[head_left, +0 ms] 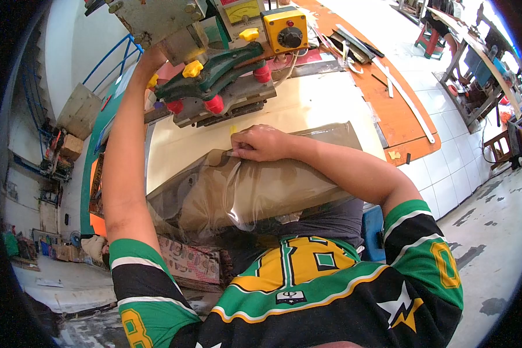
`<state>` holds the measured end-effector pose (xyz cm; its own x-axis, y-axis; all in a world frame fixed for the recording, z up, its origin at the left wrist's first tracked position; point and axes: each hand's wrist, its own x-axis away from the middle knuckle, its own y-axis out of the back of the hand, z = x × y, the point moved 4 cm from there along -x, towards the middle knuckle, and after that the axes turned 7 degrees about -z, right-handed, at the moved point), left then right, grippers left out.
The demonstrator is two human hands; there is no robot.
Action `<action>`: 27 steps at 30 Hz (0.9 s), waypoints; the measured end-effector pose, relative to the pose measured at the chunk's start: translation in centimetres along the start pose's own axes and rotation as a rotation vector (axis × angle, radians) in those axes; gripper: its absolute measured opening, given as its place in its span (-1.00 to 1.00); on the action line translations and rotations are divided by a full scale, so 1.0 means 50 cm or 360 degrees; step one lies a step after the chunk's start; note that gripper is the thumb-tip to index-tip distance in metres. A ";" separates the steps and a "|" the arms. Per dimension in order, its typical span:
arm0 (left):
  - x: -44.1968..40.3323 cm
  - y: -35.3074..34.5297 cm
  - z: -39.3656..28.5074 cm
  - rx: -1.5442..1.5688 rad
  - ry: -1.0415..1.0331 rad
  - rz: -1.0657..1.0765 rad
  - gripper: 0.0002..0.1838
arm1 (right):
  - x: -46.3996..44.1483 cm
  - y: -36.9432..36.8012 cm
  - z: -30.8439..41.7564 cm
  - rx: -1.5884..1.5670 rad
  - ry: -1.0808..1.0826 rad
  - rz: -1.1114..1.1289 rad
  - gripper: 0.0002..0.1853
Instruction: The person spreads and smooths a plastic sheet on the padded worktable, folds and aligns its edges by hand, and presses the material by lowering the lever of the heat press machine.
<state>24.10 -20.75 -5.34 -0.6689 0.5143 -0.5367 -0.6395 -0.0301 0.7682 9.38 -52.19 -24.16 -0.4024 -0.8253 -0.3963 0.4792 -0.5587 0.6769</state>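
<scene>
My right hand [261, 142] is closed in a pinch on the edge of a transparent, brownish plastic sheet [290, 185]. The sheet is creased under the fingers and hangs over the front of the table toward my lap. My left hand [154, 57] reaches up beside the press machine [214, 87], its fingers hidden behind the metal parts. Green arms, yellow knobs and red feet make up the press's lower part. A small yellow piece [233, 129] lies by my right fingertips, under the press head.
A yellow control box [285, 30] with a black dial sits on the machine. Strips and offcuts [354, 45] lie on the orange tabletop [403, 122] to the right. A blue stool [373, 232] is beside me. Farther off, a person sits near a workbench [475, 46].
</scene>
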 end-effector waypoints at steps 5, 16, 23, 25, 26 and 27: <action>-0.009 0.004 -0.004 -0.0107 0.0441 0.0563 -0.52 | 0.000 -0.002 -0.002 0.0000 -0.0009 -0.0003 -0.72; -0.006 0.040 -0.052 0.0135 0.0254 0.0280 -0.46 | -0.001 -0.004 -0.004 0.0005 0.0030 -0.0038 -0.73; -0.001 0.009 -0.011 0.0114 0.0143 0.0125 -0.48 | 0.000 -0.003 -0.004 -0.0010 0.0006 -0.0038 -0.74; 0.001 -0.003 0.003 0.0152 0.0143 0.0140 -0.48 | 0.000 -0.003 -0.004 -0.0022 0.0030 -0.0046 -0.74; 0.000 -0.006 0.006 0.0173 0.0194 0.0108 -0.48 | 0.000 -0.003 -0.004 -0.0021 0.0030 -0.0046 -0.74; 0.002 -0.008 0.008 0.0184 0.0219 0.0093 -0.48 | 0.000 -0.003 -0.003 -0.0018 0.0031 -0.0044 -0.74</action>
<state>24.45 -20.33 -5.56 -0.7545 0.3921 -0.5264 -0.5554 0.0460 0.8303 9.44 -52.14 -24.36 -0.4004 -0.8109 -0.4267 0.4771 -0.5821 0.6584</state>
